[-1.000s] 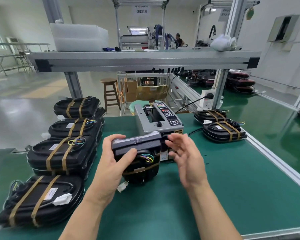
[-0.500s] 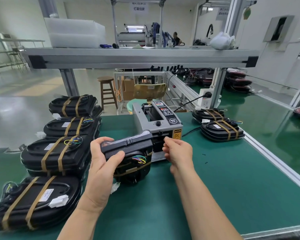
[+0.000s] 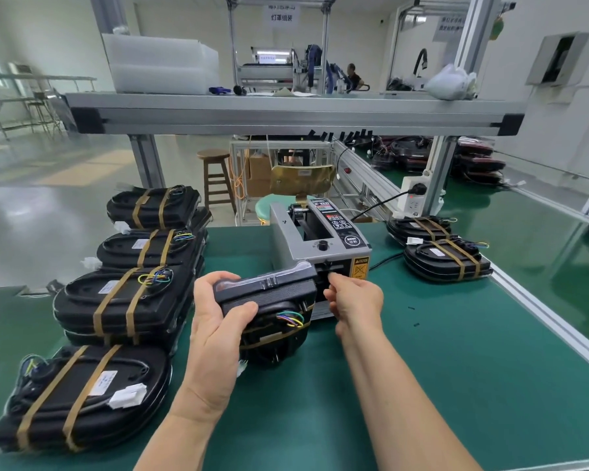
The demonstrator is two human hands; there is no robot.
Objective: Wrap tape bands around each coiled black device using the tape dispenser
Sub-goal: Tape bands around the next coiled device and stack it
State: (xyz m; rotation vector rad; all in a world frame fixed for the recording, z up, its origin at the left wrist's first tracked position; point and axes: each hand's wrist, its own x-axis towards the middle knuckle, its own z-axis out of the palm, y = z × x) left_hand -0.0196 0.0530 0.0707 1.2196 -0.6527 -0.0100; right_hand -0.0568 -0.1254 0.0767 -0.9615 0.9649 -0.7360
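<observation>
Black device [image 3: 269, 296] clasped by fingers of left hand [image 3: 215, 326] — right hand [image 3: 354, 299] fingers curled at tape dispenser [image 3: 286, 243] slot, grasp unclear.

Wood stool [image 3: 217, 171] behind; wht bag [image 3: 449, 81] on shelf [image 3: 286, 110].

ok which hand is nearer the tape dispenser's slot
Right. The right hand has its fingers at the front slot of the tape dispenser; the left hand grips the black device just left of it.
</observation>
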